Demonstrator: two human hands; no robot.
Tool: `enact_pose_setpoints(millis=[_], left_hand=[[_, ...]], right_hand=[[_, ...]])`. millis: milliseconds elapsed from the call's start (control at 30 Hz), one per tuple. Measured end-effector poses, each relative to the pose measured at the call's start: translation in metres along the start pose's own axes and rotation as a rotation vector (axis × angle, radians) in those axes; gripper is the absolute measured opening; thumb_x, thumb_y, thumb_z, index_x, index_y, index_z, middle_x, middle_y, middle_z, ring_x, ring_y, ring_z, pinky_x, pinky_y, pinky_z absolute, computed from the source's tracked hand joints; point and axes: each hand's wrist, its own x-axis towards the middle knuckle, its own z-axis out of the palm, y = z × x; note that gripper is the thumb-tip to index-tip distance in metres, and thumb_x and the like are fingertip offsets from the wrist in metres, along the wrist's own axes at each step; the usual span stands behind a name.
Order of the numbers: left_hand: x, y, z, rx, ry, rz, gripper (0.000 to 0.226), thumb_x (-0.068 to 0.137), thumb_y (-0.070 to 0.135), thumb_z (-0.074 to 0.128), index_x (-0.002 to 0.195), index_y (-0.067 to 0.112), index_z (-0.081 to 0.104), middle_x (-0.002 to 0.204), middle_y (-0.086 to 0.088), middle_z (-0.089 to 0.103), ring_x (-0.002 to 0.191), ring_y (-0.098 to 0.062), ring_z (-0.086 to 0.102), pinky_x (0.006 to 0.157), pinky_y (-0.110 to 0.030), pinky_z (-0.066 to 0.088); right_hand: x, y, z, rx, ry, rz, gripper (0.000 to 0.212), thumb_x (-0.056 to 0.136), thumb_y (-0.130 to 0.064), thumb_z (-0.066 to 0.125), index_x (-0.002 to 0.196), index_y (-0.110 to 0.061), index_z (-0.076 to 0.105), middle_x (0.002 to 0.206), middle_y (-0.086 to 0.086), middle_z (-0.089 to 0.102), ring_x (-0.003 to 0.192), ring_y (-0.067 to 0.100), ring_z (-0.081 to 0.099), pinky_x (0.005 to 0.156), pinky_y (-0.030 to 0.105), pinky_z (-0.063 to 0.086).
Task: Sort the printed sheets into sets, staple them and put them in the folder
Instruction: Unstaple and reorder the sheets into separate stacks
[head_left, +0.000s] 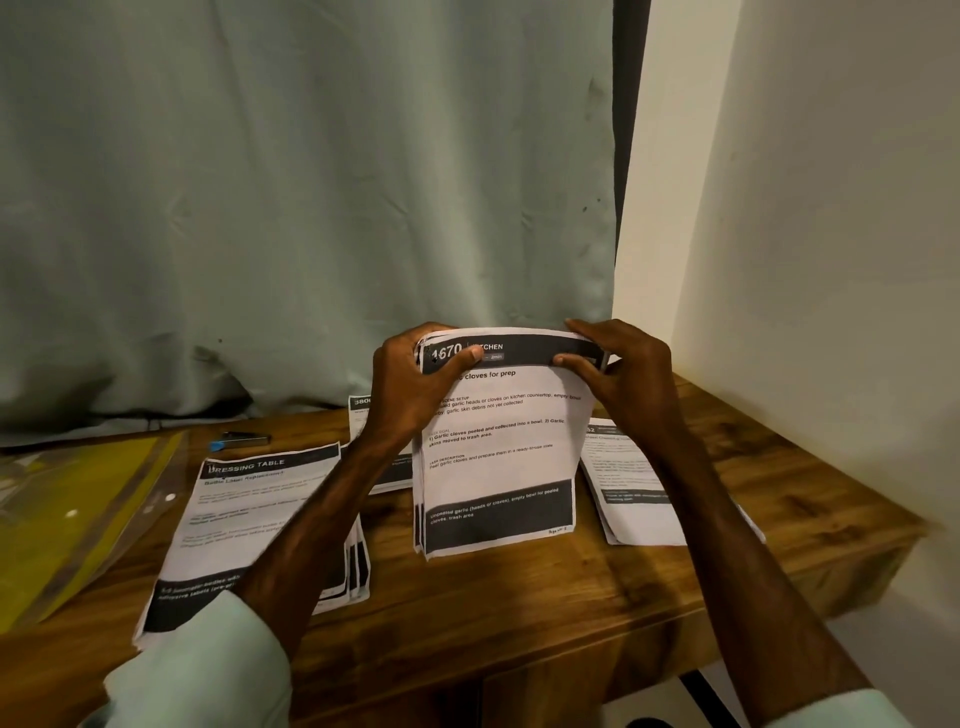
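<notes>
- The left hand (415, 379) and right hand (618, 374) each pinch a top corner of the stack of sheets (498, 457), mid-frame; it stands on its bottom edge on the table (519, 613); thumbs hide some words.
- Arms cover parts of the left pile (244, 519) and right pile (634, 493).
- The yellow folder (67, 509) is cut off at the left edge; the stapler (241, 440) lies near it.
- Bare wood shows lower middle; a curtain (311, 182) hangs behind.

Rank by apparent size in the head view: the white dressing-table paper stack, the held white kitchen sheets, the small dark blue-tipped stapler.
1. White dressing-table paper stack; nearer, so unsure.
2. Held white kitchen sheets.
3. Dark blue-tipped stapler.
</notes>
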Motion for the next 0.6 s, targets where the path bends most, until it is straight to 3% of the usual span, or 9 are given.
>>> enact_pose_setpoints(millis=[167, 267, 300, 367, 433, 600], left_hand=[[0.001, 0.001, 0.0, -0.01, -0.008, -0.003, 0.027, 0.087, 0.031, 0.078, 0.108, 0.02, 0.065, 0.091, 0.017, 0.069, 0.077, 0.006, 0.071, 0.064, -0.011, 0.054], [0.0, -0.002, 0.002, -0.015, 0.009, -0.009, 0.026, 0.088, 0.031, 0.079, 0.107, 0.019, 0.066, 0.091, 0.014, 0.071, 0.077, 0.002, 0.072, 0.066, -0.014, 0.057], [0.0, -0.003, 0.002, -0.015, 0.018, -0.015, 0.026, 0.088, 0.031, 0.079, 0.107, 0.018, 0.067, 0.092, 0.01, 0.072, 0.077, 0.0, 0.073, 0.068, -0.016, 0.059], [0.001, -0.004, 0.001, -0.028, 0.035, -0.029, 0.03, 0.088, 0.031, 0.08, 0.108, 0.012, 0.069, 0.094, 0.003, 0.075, 0.079, -0.004, 0.074, 0.069, -0.019, 0.06], [0.002, -0.003, 0.001, -0.047, 0.055, -0.054, 0.034, 0.087, 0.03, 0.081, 0.11, 0.007, 0.07, 0.095, 0.0, 0.076, 0.079, -0.007, 0.075, 0.069, -0.02, 0.06], [0.001, -0.006, 0.002, -0.079, 0.085, -0.12, 0.037, 0.087, 0.032, 0.081, 0.109, 0.005, 0.07, 0.094, 0.0, 0.077, 0.079, -0.012, 0.076, 0.07, -0.026, 0.062]], right_hand=[[0.002, -0.001, 0.0, 0.026, -0.003, 0.048, 0.046, 0.087, -0.036, 0.076, 0.128, -0.015, 0.07, 0.117, 0.004, 0.072, 0.093, 0.008, 0.063, 0.078, 0.034, 0.062], [-0.004, -0.004, 0.004, 0.161, 0.037, 0.189, 0.06, 0.084, -0.032, 0.081, 0.139, -0.019, 0.06, 0.13, -0.008, 0.064, 0.096, -0.005, 0.064, 0.08, 0.015, 0.058], [-0.007, -0.003, 0.005, 0.274, 0.04, 0.268, 0.066, 0.083, -0.029, 0.083, 0.142, -0.021, 0.055, 0.132, -0.009, 0.063, 0.1, -0.003, 0.066, 0.08, 0.015, 0.058], [-0.016, 0.002, 0.008, 0.52, 0.009, 0.433, 0.07, 0.081, -0.021, 0.084, 0.143, -0.02, 0.051, 0.129, 0.0, 0.068, 0.104, 0.011, 0.072, 0.081, 0.027, 0.061], [-0.027, 0.009, 0.012, 0.614, -0.066, 0.546, 0.067, 0.081, -0.017, 0.084, 0.14, -0.016, 0.053, 0.124, 0.003, 0.071, 0.103, 0.017, 0.073, 0.082, 0.034, 0.062], [-0.067, 0.018, 0.038, 0.685, -0.214, 0.722, 0.051, 0.083, -0.014, 0.081, 0.131, -0.011, 0.063, 0.115, -0.003, 0.075, 0.099, 0.016, 0.074, 0.085, 0.036, 0.062]])
